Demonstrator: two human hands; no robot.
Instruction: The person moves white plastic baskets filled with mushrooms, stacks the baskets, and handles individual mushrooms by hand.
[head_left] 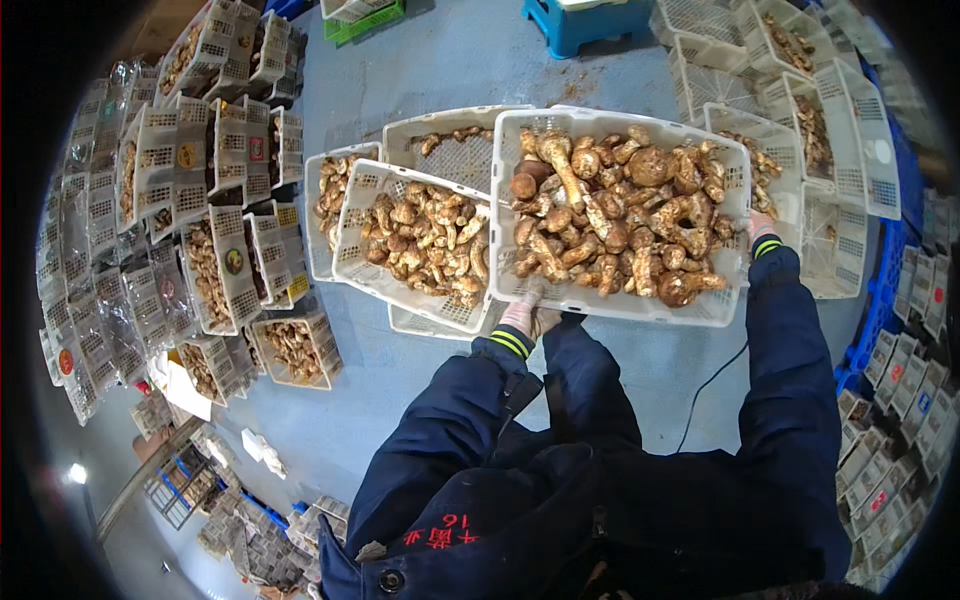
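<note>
A white plastic crate (628, 306) heaped with brown-capped mushrooms (650, 215) is held in front of me, above other crates. My left hand (526, 314) grips it at the near left corner, with the fingers partly hidden under the rim. At its right end, my right hand (762, 226) holds the side wall, and most of those fingers are out of sight behind the crate. Just left of it, a second white crate (352, 232) of mushrooms sits tilted, touching or overlapped by the held one. Behind them is a crate (440, 165) with only a few mushrooms along its far side.
Stacked mushroom crates (232, 265) line the left. More crates (840, 130), some nearly bare inside, stand at the right beside a blue pallet (868, 318). A blue stool (570, 30) and a green crate (362, 22) are at the far side. A dark cable (708, 382) lies on the floor.
</note>
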